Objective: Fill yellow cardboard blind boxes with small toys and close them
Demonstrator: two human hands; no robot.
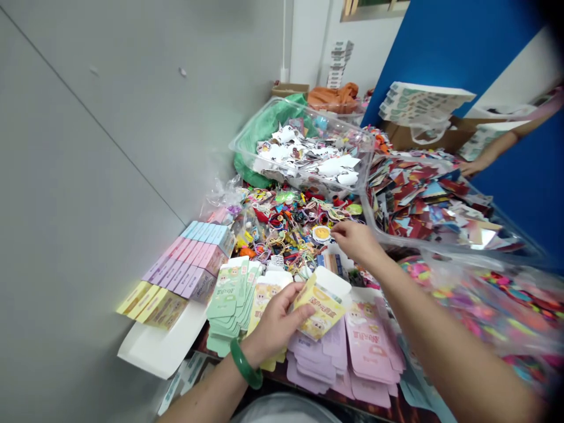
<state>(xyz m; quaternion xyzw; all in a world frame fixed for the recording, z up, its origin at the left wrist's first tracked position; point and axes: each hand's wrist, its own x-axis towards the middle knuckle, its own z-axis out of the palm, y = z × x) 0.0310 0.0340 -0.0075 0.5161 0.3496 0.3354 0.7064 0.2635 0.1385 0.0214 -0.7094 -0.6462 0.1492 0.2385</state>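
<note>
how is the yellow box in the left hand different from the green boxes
The yellow carton is held up in the left hand, while the green cartons lie loose beside it. The yellow one is single and tilted; the green ones form a fanned pile. Both carry similar cartoon prints.

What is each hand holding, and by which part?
Left hand pinches a yellow cardboard box by its lower-left edge; right hand seems empty above the trinket pile.

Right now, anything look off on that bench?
Mainly the loose tangle of hair ties and small trinkets by the right hand. It lies heaped in the open with no container, while the pastel card boxes are neatly stacked and the paper scraps sit in a clear plastic bin.
</note>
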